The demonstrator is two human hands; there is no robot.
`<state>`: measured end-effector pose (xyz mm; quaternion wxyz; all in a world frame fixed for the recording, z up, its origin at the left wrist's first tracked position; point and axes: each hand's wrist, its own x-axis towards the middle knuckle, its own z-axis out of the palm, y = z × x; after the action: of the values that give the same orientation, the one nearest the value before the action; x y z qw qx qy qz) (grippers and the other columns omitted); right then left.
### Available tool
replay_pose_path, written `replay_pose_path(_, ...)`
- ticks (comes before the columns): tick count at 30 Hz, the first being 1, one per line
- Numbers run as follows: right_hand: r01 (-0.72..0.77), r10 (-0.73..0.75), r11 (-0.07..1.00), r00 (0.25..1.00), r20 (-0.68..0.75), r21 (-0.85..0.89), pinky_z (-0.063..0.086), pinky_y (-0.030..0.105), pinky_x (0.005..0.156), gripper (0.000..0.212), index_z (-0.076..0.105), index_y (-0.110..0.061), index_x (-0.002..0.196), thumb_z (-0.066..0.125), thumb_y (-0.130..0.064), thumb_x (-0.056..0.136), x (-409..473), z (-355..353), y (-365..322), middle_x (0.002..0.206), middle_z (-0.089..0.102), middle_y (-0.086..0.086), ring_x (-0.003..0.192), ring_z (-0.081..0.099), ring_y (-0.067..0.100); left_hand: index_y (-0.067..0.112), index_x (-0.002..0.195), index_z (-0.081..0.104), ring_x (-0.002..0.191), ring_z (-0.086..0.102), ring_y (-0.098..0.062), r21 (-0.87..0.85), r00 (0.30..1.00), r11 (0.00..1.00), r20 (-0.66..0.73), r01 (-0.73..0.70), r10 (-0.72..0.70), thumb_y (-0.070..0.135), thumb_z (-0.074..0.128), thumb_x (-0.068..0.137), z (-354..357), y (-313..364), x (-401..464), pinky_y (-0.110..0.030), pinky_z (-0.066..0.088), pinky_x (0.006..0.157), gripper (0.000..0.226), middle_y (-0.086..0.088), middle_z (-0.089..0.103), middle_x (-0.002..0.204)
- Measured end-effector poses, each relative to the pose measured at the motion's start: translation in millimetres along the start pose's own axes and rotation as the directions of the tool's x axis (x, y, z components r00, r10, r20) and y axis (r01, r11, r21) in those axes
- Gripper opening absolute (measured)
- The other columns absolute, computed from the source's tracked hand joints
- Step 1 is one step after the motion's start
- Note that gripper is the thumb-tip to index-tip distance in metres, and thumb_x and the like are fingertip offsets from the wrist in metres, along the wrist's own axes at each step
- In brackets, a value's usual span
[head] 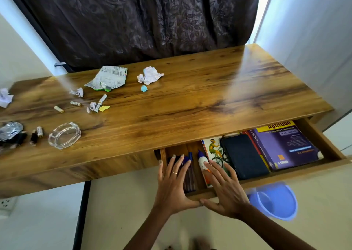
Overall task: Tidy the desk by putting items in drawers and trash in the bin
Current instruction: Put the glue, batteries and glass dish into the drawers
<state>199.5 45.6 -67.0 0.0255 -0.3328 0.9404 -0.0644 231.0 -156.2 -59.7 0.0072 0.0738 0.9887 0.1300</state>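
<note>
Open drawer [322,139] juts past counter [171,101] front edge; we see bare counter to right, litter at left. Left hand [172,183] and right hand [222,187], fingers spread flat, gripping nothing, thumbs touching, cover pens [187,164] and glue bottle [201,161]. Crumpled paper [149,75] lies well beyond; blue bin [276,202] on floor below right hand.

The hands [200,185] cover the near ends of the pens [187,160] and much of the glue bottle [201,159] in the open drawer [322,135]. The tabletop [190,101] hides the far part of the purple book [285,145]. At the left edge, a crumpled paper [4,97] and silver foil [9,130] are cut off, and the blue bin [274,202] is blurred.
</note>
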Motion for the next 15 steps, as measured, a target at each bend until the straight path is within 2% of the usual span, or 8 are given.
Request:
replay_pose_path(4,0.006,-0.005,0.995,1.000,0.009,-0.098,0.021,0.054,0.109,0.088,0.044,-0.013,0.139,0.030,-0.077,0.081,33,-4,10,0.152,0.031,0.006,0.141,0.026,0.024,0.022,0.150,0.023,0.146,0.011,-0.023,0.039,0.996,0.996,-0.051,0.077,-0.075,0.099,0.035,0.053,-7,-11,23,-0.053,0.002,0.114,0.125,-0.001,0.019,0.157)
replay_pose_path(7,-0.013,0.014,0.986,1.000,0.004,-0.165,0.020,0.056,0.109,0.093,0.038,-0.011,0.142,0.026,-0.080,0.080,56,-7,19,0.154,0.025,0.007,0.142,0.022,0.029,0.017,0.150,0.023,0.145,0.011,-0.024,0.075,0.991,0.990,-0.066,0.119,-0.114,0.100,0.031,0.051,-15,-17,41,-0.053,0.001,0.114,0.129,-0.003,0.020,0.157)
replay_pose_path(11,-0.036,0.028,0.974,0.999,-0.036,-0.225,0.018,0.056,0.111,0.095,0.030,-0.009,0.145,0.024,-0.079,0.082,81,-13,22,0.155,0.021,0.010,0.143,0.020,0.032,0.010,0.148,0.029,0.144,0.020,-0.027,0.137,0.983,0.974,-0.061,0.183,-0.176,0.099,0.028,0.052,-19,-28,63,-0.048,-0.003,0.114,0.131,-0.006,0.026,0.155)
replay_pose_path(13,-0.047,0.035,0.970,0.998,-0.056,-0.239,0.018,0.055,0.111,0.093,0.028,-0.008,0.146,0.025,-0.076,0.082,92,-12,23,0.154,0.023,0.012,0.142,0.022,0.032,0.008,0.146,0.032,0.141,0.028,-0.028,0.159,0.982,0.969,-0.047,0.189,-0.184,0.095,0.031,0.055,-14,-36,70,-0.047,0.001,0.115,0.125,-0.008,0.031,0.153)
replay_pose_path(15,-0.044,0.026,0.966,0.997,-0.071,-0.254,0.021,0.054,0.111,0.090,0.030,-0.006,0.145,0.033,-0.070,0.081,101,-6,26,0.151,0.030,0.013,0.140,0.028,0.033,0.010,0.145,0.033,0.138,0.035,-0.028,0.178,0.986,0.970,-0.057,0.167,-0.159,0.090,0.046,0.056,-8,-43,73,-0.047,0.016,0.115,0.120,-0.007,0.035,0.151)
